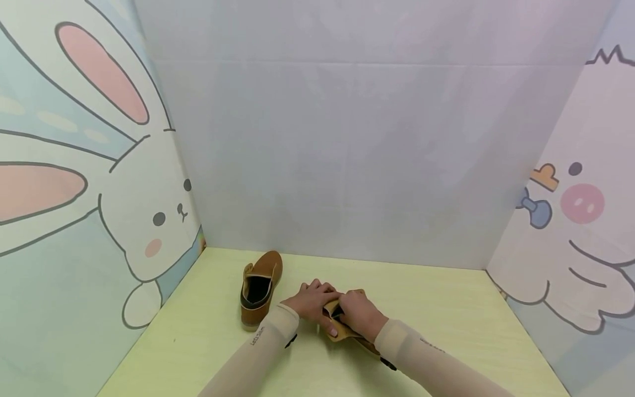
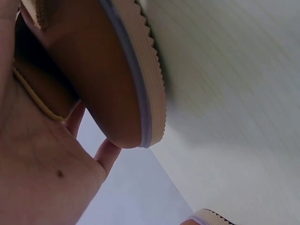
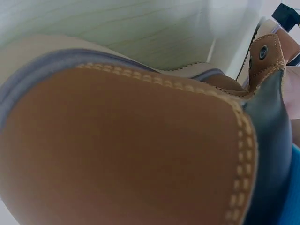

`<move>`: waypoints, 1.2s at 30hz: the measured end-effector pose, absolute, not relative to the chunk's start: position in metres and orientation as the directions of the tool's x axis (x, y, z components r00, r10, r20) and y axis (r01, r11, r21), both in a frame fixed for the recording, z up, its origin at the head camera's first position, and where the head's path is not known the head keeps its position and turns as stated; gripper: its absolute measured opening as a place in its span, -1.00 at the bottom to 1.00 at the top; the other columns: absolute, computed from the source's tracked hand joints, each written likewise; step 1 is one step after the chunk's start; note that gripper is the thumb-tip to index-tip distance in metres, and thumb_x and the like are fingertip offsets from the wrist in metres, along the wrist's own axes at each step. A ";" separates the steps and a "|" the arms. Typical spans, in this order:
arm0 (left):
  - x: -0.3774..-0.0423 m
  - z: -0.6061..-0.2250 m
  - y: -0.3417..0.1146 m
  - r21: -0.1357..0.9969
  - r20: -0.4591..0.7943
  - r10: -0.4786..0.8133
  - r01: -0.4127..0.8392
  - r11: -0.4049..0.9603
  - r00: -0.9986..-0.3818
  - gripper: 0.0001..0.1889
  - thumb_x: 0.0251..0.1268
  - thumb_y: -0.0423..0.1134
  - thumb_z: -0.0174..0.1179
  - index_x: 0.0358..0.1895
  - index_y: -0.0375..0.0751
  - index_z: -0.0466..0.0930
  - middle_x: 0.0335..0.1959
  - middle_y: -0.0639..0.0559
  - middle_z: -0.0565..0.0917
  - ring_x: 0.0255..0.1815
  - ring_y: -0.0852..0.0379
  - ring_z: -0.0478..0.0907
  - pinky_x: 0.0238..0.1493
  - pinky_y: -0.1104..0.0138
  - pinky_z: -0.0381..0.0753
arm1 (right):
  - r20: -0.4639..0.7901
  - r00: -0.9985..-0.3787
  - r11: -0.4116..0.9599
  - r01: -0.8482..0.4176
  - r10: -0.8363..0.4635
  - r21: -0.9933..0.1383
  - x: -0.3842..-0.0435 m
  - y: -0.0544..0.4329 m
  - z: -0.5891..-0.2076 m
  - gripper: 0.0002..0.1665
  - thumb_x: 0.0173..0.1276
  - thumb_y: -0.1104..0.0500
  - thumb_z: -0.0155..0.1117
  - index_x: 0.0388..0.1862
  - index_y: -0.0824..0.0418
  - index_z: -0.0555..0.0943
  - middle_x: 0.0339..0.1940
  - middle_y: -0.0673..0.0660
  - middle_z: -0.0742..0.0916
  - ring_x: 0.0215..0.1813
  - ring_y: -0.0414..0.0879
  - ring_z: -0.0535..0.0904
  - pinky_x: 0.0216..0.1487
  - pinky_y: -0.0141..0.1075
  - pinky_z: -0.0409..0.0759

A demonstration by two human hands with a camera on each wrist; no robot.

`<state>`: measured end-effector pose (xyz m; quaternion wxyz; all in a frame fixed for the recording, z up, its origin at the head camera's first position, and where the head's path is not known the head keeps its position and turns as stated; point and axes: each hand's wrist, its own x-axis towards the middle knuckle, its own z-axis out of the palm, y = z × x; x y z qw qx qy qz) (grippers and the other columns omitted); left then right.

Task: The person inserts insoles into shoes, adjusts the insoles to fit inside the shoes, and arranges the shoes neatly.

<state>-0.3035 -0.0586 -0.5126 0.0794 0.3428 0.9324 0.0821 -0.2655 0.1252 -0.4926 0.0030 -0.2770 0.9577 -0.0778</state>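
Observation:
A brown lace-up style shoe [image 1: 366,345] lies at an angle near the table's middle, between both hands. My left hand [image 1: 313,303] grips its far left part, thumb on the tan flap [image 1: 342,331]. In the left wrist view, fingertips curl round the rounded end of the shoe [image 2: 98,75] above its ridged pale sole [image 2: 149,70]. My right hand [image 1: 361,314] is bent at the shoe's opening and grips there; its fingertips are hidden. The right wrist view is filled by the stitched brown upper [image 3: 131,154], with a dark lining [image 3: 267,140] and an eyelet flap [image 3: 266,54] beyond.
A second brown shoe [image 1: 272,264] stands on the pale yellow table [image 1: 436,298], left of the hands, toe pointing to the back. A plain pale wall [image 1: 347,165] closes off the back; side panels carry a cartoon rabbit [image 1: 144,220] and a cartoon pig-nosed figure [image 1: 582,248].

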 end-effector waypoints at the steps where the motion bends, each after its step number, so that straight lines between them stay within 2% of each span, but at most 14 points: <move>1: -0.303 -0.512 -0.059 0.206 -0.091 0.652 0.627 0.752 -0.753 0.04 -0.15 0.57 0.35 0.52 0.39 0.29 0.31 0.31 0.37 0.02 0.27 0.19 -0.08 0.27 0.15 | 0.040 -0.845 0.832 -0.533 -0.534 -0.154 -0.265 0.125 -0.493 -0.74 0.34 0.29 0.40 -0.50 0.18 0.53 -0.55 0.02 0.51 -0.56 -0.19 0.37 -0.52 -0.35 0.37; 8: -0.304 -0.513 -0.060 0.197 -0.088 0.655 0.631 0.750 -0.751 0.05 -0.17 0.60 0.32 0.52 0.36 0.30 0.32 0.28 0.37 0.03 0.25 0.21 -0.06 0.25 0.18 | 0.091 -0.819 0.809 -0.574 -0.566 -0.130 -0.265 0.125 -0.495 -0.64 0.36 0.31 0.38 -0.59 0.12 0.47 -0.60 -0.01 0.48 -0.59 -0.21 0.35 -0.51 -0.35 0.37; 14: -0.306 -0.514 -0.061 0.185 -0.088 0.653 0.632 0.753 -0.752 0.05 -0.15 0.59 0.33 0.53 0.39 0.28 0.33 0.28 0.37 0.03 0.25 0.21 -0.08 0.25 0.17 | 0.100 -0.811 0.807 -0.584 -0.576 -0.092 -0.264 0.126 -0.495 -0.67 0.38 0.28 0.36 -0.58 0.13 0.51 -0.53 0.04 0.55 -0.53 -0.18 0.38 -0.51 -0.33 0.40; 20: -0.305 -0.516 -0.060 0.186 -0.098 0.649 0.627 0.757 -0.755 0.02 -0.11 0.57 0.33 0.53 0.41 0.28 0.31 0.30 0.37 0.05 0.25 0.22 -0.09 0.25 0.17 | 0.093 -0.804 0.794 -0.595 -0.588 -0.126 -0.262 0.128 -0.495 -0.62 0.41 0.29 0.33 -0.63 0.09 0.51 -0.58 -0.02 0.50 -0.47 -0.18 0.35 -0.47 -0.33 0.38; 27: -0.303 -0.516 -0.058 0.194 -0.092 0.651 0.628 0.754 -0.753 0.02 -0.11 0.58 0.32 0.53 0.41 0.28 0.29 0.29 0.38 0.03 0.26 0.22 -0.09 0.26 0.16 | 0.105 -0.801 0.791 -0.599 -0.589 -0.128 -0.265 0.127 -0.503 -0.51 0.50 0.23 0.25 -0.69 0.05 0.41 -0.67 -0.06 0.45 -0.59 -0.24 0.30 -0.54 -0.38 0.31; 30: -0.302 -0.516 -0.058 0.200 -0.087 0.652 0.628 0.752 -0.753 0.01 -0.11 0.58 0.32 0.52 0.41 0.28 0.29 0.30 0.38 0.03 0.26 0.22 -0.09 0.25 0.17 | 0.101 -0.814 0.802 -0.580 -0.572 -0.138 -0.265 0.126 -0.505 -0.51 0.50 0.22 0.25 -0.68 0.04 0.41 -0.66 -0.06 0.45 -0.59 -0.23 0.30 -0.55 -0.38 0.29; 36: -0.303 -0.515 -0.058 0.194 -0.083 0.653 0.630 0.752 -0.753 0.00 -0.11 0.57 0.33 0.52 0.42 0.29 0.31 0.30 0.37 0.04 0.25 0.22 -0.07 0.23 0.18 | 0.114 -0.820 0.810 -0.572 -0.561 -0.126 -0.265 0.126 -0.508 -0.58 0.48 0.22 0.28 -0.64 0.04 0.51 -0.58 -0.02 0.54 -0.51 -0.22 0.38 -0.51 -0.35 0.38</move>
